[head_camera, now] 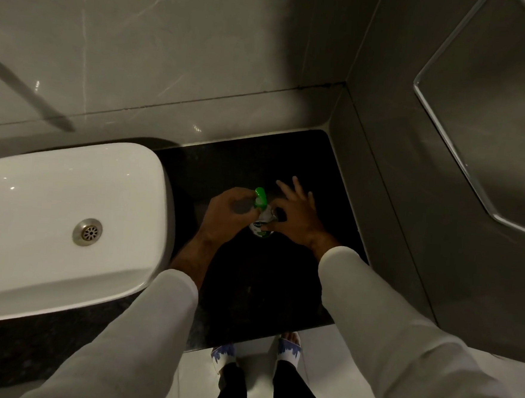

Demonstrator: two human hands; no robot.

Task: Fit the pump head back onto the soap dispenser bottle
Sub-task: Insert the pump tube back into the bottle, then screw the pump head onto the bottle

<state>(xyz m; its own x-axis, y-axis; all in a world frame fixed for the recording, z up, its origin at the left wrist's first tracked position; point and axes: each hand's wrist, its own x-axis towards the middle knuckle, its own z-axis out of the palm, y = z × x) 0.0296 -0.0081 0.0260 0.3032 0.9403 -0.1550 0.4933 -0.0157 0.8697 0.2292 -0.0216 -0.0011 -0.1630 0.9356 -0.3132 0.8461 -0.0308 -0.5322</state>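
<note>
Centrally, on a black stone counter (289, 157), a small soap dispenser bottle (261, 225) stands upright between two hands. It sits near the middle of the counter's dark bare stretch, closer to the back edge than to the front edge, and just to the right of a white basin (52, 215). The bottle is pale and translucent, with a white label marked in green; the lettering is too small to read. A bright green pump head (260, 196) sits at its top, nozzle pointing away toward the wall. Whether the pump is fully seated cannot be told.

The left hand (226, 213) curls around the top of the bottle from the left, fingers closed at the base of the pump head. The right hand (297, 216) steadies the bottle from the right: thumb and forefinger pinch its shoulder, while the other three fingers fan out wide and touch nothing. Both arms wear pale long sleeves (386, 325).

The basin has a round metal drain (87, 232) and takes up the counter's left part. Grey glossy tiles (188, 38) form the wall behind. Past the front edge, two feet in white and blue sandals (289, 348) stand on a light floor.
</note>
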